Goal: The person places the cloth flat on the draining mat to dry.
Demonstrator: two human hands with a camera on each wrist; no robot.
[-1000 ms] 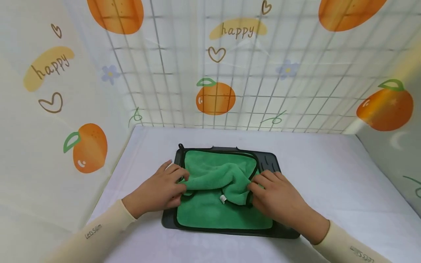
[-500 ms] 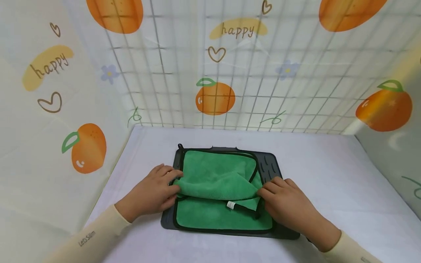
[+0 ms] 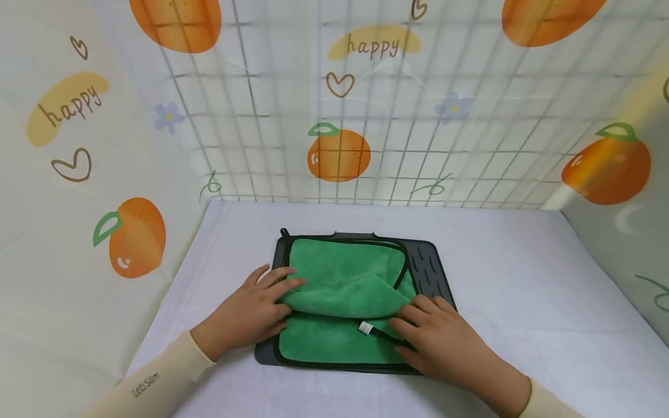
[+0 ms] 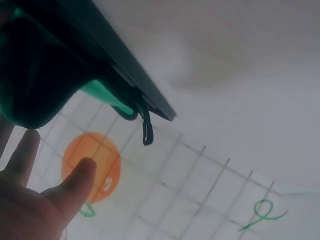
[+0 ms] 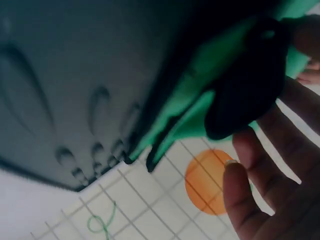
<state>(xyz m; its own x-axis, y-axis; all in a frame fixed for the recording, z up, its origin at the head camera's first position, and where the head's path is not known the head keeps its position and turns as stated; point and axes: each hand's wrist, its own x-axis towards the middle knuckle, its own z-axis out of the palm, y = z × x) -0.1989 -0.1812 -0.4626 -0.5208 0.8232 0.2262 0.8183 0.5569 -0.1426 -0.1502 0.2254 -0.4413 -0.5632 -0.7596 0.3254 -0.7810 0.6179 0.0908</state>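
Note:
A green cloth (image 3: 340, 276) with black trim lies folded over itself on a dark grey ridged tray (image 3: 430, 270). Its folded edge runs across the middle, and a small white tag (image 3: 366, 328) shows below that edge. My left hand (image 3: 248, 313) rests on the cloth's left side, with fingers spread over the fold. On the right side, my right hand (image 3: 444, 342) touches the lower corner of the folded layer, covering part of the cloth and tray. In the right wrist view, fairly straight fingers (image 5: 267, 165) lie against the cloth's dark edge.
A white tabletop (image 3: 512, 261) surrounds the tray. Pale curtains (image 3: 397, 145) printed with oranges and grid lines stand behind and at both sides. A black hanging loop (image 3: 284, 233) sticks up at the cloth's far left corner.
Both hands first drew the bunched fold out sideways and smoothed it. My right hand then moved inward over the lower right corner, while the left hand's fingers spread onto the cloth.

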